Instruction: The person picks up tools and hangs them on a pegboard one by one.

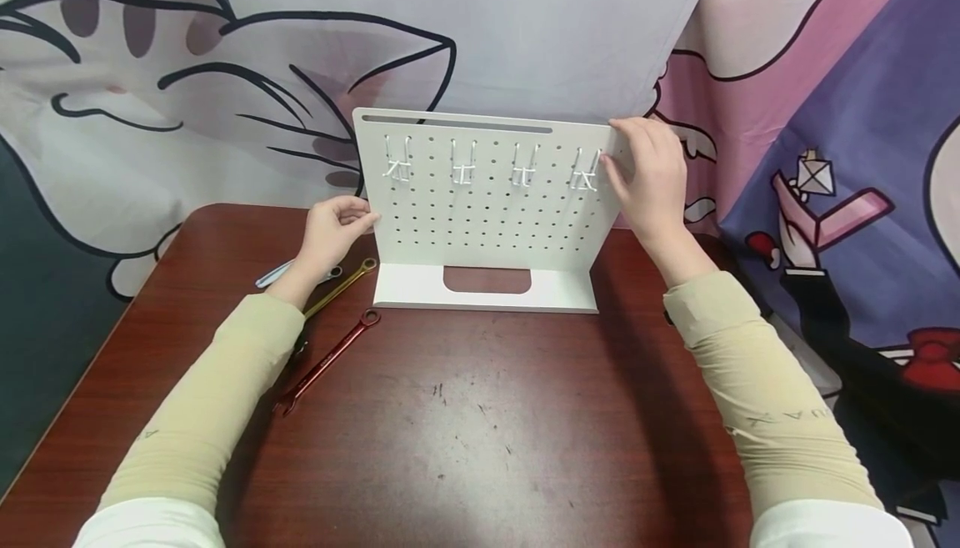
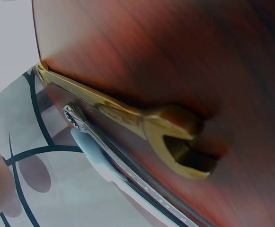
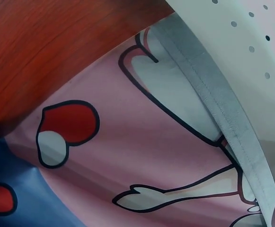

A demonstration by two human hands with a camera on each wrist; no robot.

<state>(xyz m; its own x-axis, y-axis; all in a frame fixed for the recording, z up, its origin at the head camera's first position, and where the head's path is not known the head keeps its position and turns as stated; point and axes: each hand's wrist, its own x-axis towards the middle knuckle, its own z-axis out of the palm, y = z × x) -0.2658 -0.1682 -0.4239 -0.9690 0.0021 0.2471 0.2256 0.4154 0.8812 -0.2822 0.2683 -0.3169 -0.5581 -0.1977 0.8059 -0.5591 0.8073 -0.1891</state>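
Observation:
A white pegboard stand (image 1: 480, 206) stands upright on the table, with white wire hooks (image 1: 462, 166) in a row near its top and a flat foot in front. My right hand (image 1: 651, 173) grips its upper right corner, fingertips over the top edge and thumb on the front. At the board's left edge, the thumb and curled fingers of my left hand (image 1: 335, 231) pinch the rim. Below that hand lie a gold wrench (image 2: 99, 101) and a silver wrench (image 2: 132, 172). Closer to me is a red wrench (image 1: 330, 360).
A dark brown wooden table (image 1: 480, 431) carries everything. Behind it hangs a printed cartoon cloth (image 1: 525, 22), close to the board's back; another pink and blue part (image 3: 128, 123) hangs on the right. The left sleeve partly covers the wrenches.

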